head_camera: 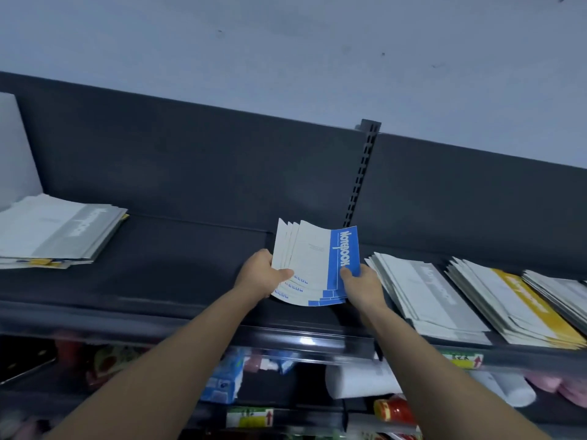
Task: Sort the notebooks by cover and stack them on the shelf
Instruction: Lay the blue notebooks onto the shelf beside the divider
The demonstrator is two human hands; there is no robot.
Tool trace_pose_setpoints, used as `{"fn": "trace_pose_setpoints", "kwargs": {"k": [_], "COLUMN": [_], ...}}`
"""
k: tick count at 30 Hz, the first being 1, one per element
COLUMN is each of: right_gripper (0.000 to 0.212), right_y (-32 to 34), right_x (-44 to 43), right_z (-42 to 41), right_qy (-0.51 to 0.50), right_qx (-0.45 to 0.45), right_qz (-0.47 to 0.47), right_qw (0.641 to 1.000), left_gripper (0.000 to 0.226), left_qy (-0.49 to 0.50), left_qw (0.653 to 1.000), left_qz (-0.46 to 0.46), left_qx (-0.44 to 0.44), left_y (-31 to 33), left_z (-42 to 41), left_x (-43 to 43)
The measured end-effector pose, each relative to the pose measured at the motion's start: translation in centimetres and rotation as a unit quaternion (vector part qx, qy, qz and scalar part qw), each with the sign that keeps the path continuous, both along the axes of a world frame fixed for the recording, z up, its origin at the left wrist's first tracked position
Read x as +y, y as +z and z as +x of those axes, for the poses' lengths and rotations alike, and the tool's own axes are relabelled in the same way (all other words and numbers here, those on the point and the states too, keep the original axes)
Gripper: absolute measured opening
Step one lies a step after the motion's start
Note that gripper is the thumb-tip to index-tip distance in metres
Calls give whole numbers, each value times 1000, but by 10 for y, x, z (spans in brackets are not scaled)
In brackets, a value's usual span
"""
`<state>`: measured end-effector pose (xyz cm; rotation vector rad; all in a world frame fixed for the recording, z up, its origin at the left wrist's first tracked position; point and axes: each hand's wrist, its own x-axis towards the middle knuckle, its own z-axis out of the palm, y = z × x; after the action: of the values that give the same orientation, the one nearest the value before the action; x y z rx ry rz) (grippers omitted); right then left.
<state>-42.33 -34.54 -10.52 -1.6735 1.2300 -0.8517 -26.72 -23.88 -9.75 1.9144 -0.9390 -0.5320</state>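
Two hands hold a fanned bunch of blue-covered notebooks over the middle of the dark top shelf, nearer its front edge than its back panel. The left hand grips the bunch's left side, with the thumb curled over the white cover on top and the other fingers underneath, out of sight. The right hand pinches the lower right corner, its thumb pressed on the blue band that reads "Notebook". The covers bow upward and spread apart at their far edges. Whether the bunch's near edge touches the shelf cannot be told.

Toward the shelf's left end lies a stack of grey-banded notebooks, with yellow and blue edges showing beneath it. Just right of the right hand, a second grey-banded stack lies along the front edge. Next to it is a yellow-banded stack, then a further pile cut off at the right end.

A slotted upright runs up the back panel behind the held bunch. Below the front edge, a lower shelf carries a blue carton, a white roll and a red jar, all blurred.
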Motion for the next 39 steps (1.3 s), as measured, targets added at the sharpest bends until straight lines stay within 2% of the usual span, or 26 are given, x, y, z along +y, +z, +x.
{"fn": "trace_pose_setpoints", "kwargs": {"k": [2,5,11,15,19,24,28,31,33,36,39], "right_gripper": [8,21,33,39,35,33,28,39,46,51,54], "right_y": [-1,-4,-7,-4,-3,-6,-4,0,2,5,10], "right_x": [-9,-18,-25,-31,-36,-37,-32,-26,-19,-3,17], "right_z": [-14,-29,-42,-43,-41,-36,-29,-22,-12,10,36], "right_qy": [8,21,36,44,63,44,27,31,62,120,171], "right_qx": [30,77,137,216,255,310,378,409,403,371,354], "right_qz": [0,3,-2,-31,-36,-50,-113,-174,-199,-229,-275], "right_qw": [1000,997,990,975,964,948,919,895,891,892,877], "left_gripper": [26,24,28,35,41,58,54,44,39,42,40], "left_qy": [-1,-4,-11,-22,-41,-47,-57,-53,-34,7,49], "left_qw": [1000,997,983,961,939,922,922,929,925,902,880], "left_qz": [10,53,141,218,271,299,282,253,241,244,262], "left_qx": [-18,-62,-117,-166,-208,-243,-257,-263,-291,-357,-394], "left_y": [-3,-6,-10,-12,-13,-14,-13,-9,-5,0,5], "left_z": [-15,-31,-43,-41,-39,-38,-39,-34,-27,-12,6], "left_x": [-7,-14,-25,-27,-31,-31,-26,-18,-8,13,40]}}
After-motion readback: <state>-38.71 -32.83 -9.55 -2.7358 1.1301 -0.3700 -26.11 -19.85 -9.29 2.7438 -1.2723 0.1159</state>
